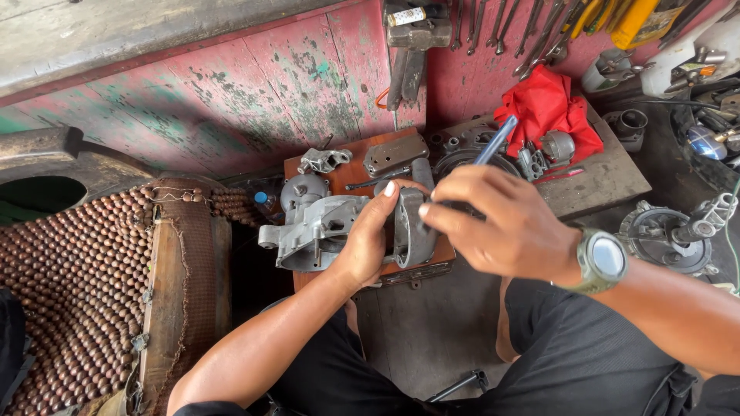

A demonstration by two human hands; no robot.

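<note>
Both forearms are seen bare to the elbow, with no sleeves in view. No gloves or rings are worn on the left hand [368,243] or the right hand [505,227]. A watch [603,260] with an olive-green case and strap and a pale, rounded grey face is worn on the right wrist. Dark, near-black trousers [586,362] of a plain, creased cloth are worn on both legs, and a seam or pocket edge is seen at the right hip.
</note>
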